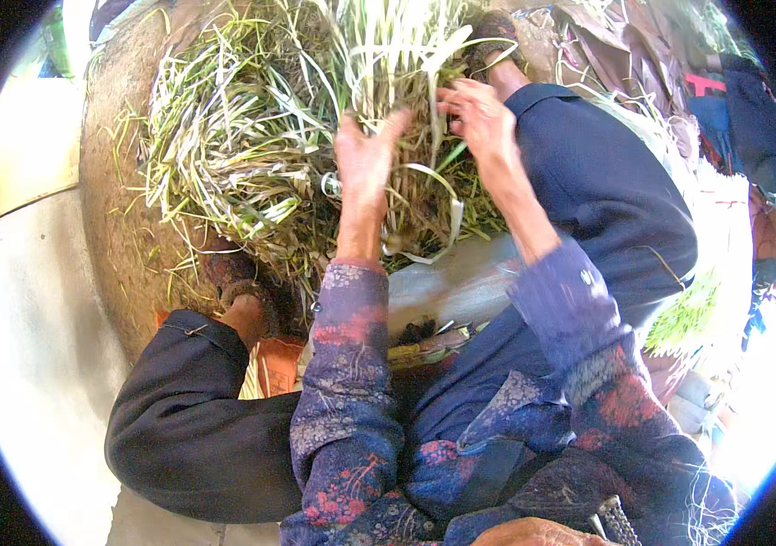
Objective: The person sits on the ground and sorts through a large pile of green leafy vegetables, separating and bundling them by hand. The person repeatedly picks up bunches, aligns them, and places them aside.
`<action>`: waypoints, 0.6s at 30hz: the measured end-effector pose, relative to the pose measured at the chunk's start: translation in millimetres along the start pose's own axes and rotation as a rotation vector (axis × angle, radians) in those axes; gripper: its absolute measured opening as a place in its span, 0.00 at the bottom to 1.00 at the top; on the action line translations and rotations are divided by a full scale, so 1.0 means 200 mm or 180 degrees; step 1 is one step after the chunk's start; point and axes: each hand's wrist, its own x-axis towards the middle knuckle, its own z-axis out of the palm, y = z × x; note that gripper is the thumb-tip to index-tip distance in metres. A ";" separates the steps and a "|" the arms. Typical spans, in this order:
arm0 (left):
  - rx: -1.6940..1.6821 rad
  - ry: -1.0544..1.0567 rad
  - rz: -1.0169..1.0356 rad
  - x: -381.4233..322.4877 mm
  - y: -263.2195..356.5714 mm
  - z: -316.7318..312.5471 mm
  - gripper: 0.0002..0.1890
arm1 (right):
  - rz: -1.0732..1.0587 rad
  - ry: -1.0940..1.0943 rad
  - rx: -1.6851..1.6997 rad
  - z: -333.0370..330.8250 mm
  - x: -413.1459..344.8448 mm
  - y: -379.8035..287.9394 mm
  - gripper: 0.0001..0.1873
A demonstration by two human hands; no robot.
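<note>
A large loose heap of long-leaved green plants (224, 136), mixed with pale and brown withered leaves, lies on the ground between my feet. My left hand (366, 160) reaches into its middle, thumb spread from the fingers. Pale upright leaves (388, 61) rise just beyond that hand; blur and foliage hide whether it grips any. To the right, my right hand (480, 119) is blurred by motion at the heap's edge, with fingers parted and slightly bent and nothing visible in them. A curled pale leaf (456, 218) droops below and between my hands.
My dark-trousered legs (606, 184) frame the heap on both sides. Brown ground (108, 239) with scattered leaf scraps borders a pale slab (33, 286) at left. Crumpled brown sheeting (633, 41) lies at upper right. Bright green plants (685, 314) are beyond my right knee.
</note>
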 end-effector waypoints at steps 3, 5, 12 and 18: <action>0.0616 -0.0205 0.0355 -0.05 0.04 0.01 0.22 | 0.1078 -0.0226 0.0887 0.16 0.08 0.00 0.19; 0.1528 -0.0198 0.1106 -0.07 0.16 -0.04 0.21 | -0.0366 -0.0301 0.0740 0.26 0.03 -0.06 0.16; 0.0586 0.1099 0.2380 -0.32 0.58 -0.33 0.17 | -0.2285 -0.1627 0.0367 0.59 -0.42 -0.47 0.14; 0.0863 0.1837 0.1873 -0.34 0.40 -0.63 0.16 | -0.2867 -0.1749 0.0485 1.02 -0.46 -0.38 0.32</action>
